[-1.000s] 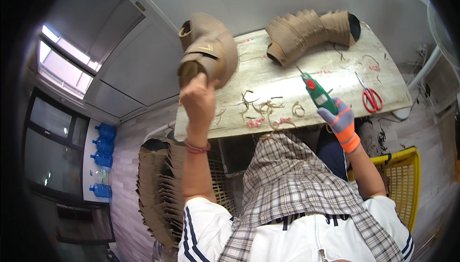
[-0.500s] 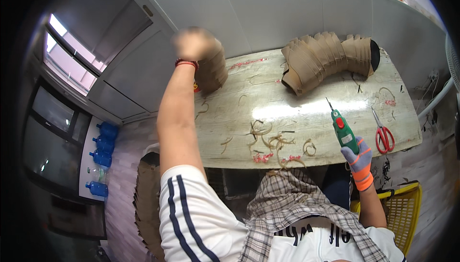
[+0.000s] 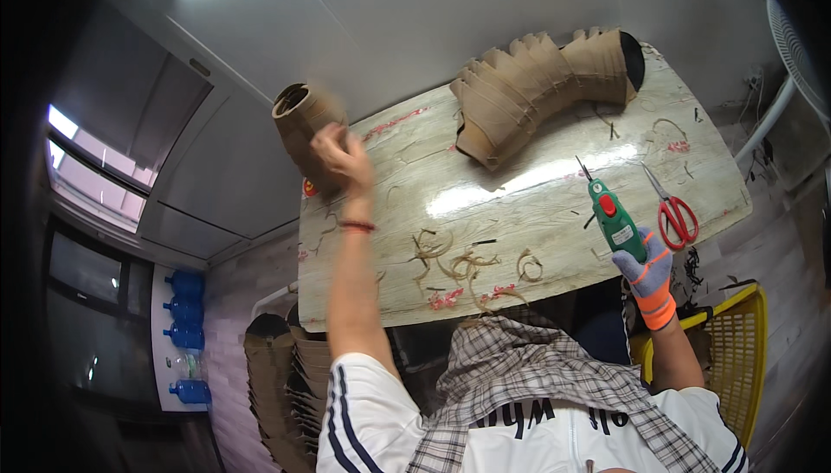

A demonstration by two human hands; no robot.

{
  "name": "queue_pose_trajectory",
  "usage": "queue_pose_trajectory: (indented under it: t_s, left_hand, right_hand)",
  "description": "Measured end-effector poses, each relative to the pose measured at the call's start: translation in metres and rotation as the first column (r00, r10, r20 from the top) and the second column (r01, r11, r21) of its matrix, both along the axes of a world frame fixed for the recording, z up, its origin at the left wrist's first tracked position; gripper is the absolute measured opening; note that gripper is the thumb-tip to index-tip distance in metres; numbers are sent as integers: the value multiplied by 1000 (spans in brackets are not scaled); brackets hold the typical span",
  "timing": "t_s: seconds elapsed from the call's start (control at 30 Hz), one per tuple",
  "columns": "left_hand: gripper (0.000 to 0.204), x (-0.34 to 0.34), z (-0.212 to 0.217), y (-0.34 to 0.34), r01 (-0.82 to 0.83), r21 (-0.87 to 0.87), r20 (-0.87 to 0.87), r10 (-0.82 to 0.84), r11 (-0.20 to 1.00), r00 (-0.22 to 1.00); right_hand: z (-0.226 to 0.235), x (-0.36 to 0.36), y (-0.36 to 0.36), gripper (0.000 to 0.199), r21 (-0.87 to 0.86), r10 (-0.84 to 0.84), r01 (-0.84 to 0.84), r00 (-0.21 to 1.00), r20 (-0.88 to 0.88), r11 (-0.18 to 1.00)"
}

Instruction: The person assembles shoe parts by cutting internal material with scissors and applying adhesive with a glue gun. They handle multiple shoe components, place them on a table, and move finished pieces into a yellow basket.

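Pale panelled wall behind the table, grey plank floor to its left. Tabletop whitish and wood-grained, with a streak of glare across its middle. Just off the table's right front corner, a yellow slatted basket. Below the table's left front corner, stacked brown pieces. Curved along the table's back edge, right of centre, a ribbed brown bundle with one black end. Tilted at the table's far left corner, a rolled brown piece, hollow at the top.

Over that same corner, the bare left hand, fingers bent, right at the rolled brown piece; firm hold or mere touch, impossible to tell through the blur. At the table's right front edge, the gloved right hand, wrapped round the lower end of a green tool, thin tip toward the table's back. Near the table's right end, red-handled scissors. Scattered over the table's front half, curled tan trimmings.
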State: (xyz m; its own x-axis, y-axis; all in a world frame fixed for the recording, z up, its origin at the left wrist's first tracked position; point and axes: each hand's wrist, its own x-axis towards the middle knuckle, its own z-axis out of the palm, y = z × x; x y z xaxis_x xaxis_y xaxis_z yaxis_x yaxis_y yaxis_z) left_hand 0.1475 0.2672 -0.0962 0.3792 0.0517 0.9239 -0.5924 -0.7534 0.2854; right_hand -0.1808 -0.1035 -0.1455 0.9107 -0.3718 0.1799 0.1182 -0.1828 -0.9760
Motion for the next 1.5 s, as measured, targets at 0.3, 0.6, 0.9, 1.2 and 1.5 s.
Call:
queue_pose_trajectory:
  t_s: [0.3, 0.6, 0.9, 1.2, 1.5]
  left_hand:
    - [41, -22, -118, -185, 59, -980, -170, -950, 191, 263]
    - [36, -100, -72, -107, 223, -964, -88, -963, 146, 253]
    - [45, -232, -29, -28, 304, -948, 151, -977, -99, 152]
    - [43, -274, -27, -37, 340, -940, 86, -974, -9, 211]
    - [25, -304, -44, -49, 409, -747, -326, -824, 525, 463]
  right_hand:
    - [14, -15, 3, 35, -47, -43, 44, 999, 13, 998]
    - [18, -23, 4, 36, -210, -122, 112, 992, -35, 971]
    - [30, -14, 55, 45, -461, -50, 43, 999, -2, 887]
    - [60, -37, 82, 42, -274, 70, -91, 994, -88, 957]
    - [64, -32, 82, 45, -138, 80, -89, 994, -68, 986]
